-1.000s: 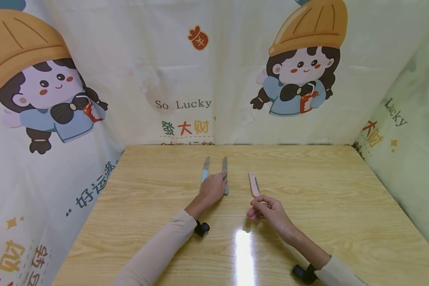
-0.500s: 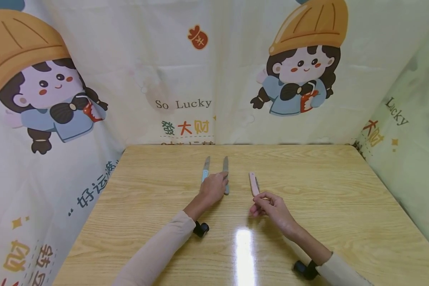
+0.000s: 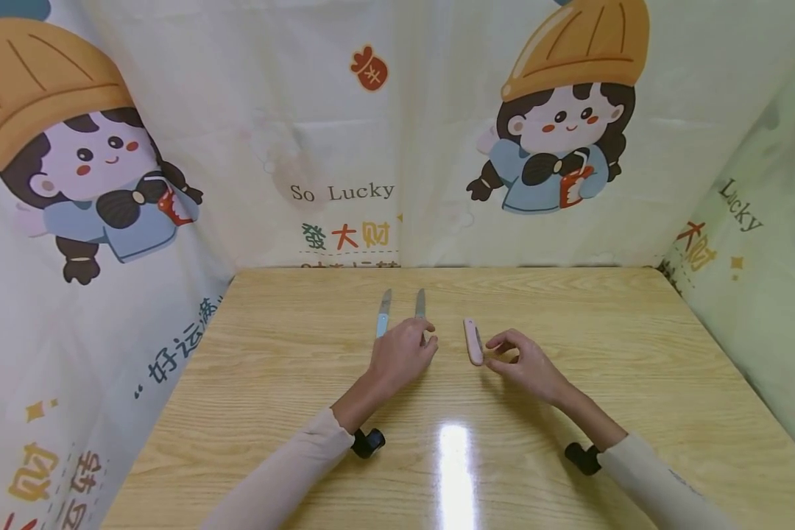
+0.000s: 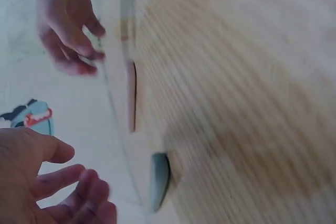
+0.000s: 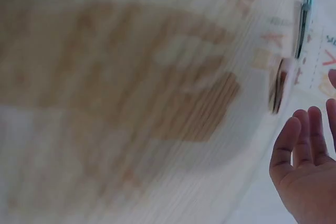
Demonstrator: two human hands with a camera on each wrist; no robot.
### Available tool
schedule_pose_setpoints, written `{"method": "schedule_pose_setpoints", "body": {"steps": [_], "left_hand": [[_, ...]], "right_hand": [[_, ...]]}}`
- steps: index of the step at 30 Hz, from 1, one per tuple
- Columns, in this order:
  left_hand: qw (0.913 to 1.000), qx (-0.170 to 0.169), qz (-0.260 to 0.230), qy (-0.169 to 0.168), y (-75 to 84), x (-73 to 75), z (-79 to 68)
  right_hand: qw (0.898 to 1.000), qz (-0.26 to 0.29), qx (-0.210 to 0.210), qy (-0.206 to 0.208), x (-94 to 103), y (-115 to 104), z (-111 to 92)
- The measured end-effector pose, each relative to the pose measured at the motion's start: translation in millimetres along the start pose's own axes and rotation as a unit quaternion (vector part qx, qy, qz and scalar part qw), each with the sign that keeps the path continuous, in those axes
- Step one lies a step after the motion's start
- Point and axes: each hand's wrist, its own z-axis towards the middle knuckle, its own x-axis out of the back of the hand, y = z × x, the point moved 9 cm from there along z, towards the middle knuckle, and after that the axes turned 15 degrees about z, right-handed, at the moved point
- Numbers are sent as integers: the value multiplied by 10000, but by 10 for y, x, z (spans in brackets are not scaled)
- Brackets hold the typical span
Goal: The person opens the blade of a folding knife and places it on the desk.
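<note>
Three folding knives lie in a row on the wooden table (image 3: pixel 291 353). The light blue knife (image 3: pixel 382 324) and the grey knife (image 3: pixel 420 302) have their blades out, pointing to the far edge. The pink knife (image 3: pixel 473 342) is folded, its blade inside the handle. My left hand (image 3: pixel 400 357) hovers over the grey knife, covering its middle; in the left wrist view its fingers are apart and hold nothing, with the grey handle (image 4: pixel 159 182) beside them. Just right of the pink knife, my right hand (image 3: pixel 530 369) has loosely bent fingers and a bare grasp.
A printed cloth (image 3: pixel 437 147) with cartoon figures hangs behind the table and along both sides. Black wrist cameras (image 3: pixel 369 443) sit under both forearms. A bright light reflection (image 3: pixel 456 471) shows on the tabletop's near part.
My right hand has let go of the pink knife's near end and moved up and right. My left hand's fingers have come off the grey knife and spread. The knives lie the same.
</note>
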Motion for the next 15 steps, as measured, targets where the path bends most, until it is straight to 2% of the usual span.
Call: {"method": "schedule_pose_setpoints", "body": {"steps": [4,9,15], "left_hand": [[9985,-293,376,262,101,72,-102],[9946,-612,822,153,202,35,-204],[9896,-848,1149,173,248,-39,-293]], "right_hand": [[9993,-123,50,-363,-33,63,128],[9919,-785,151,-985,-130,134,260],[9826,-1268,262,-1334,-177,173,389]]}}
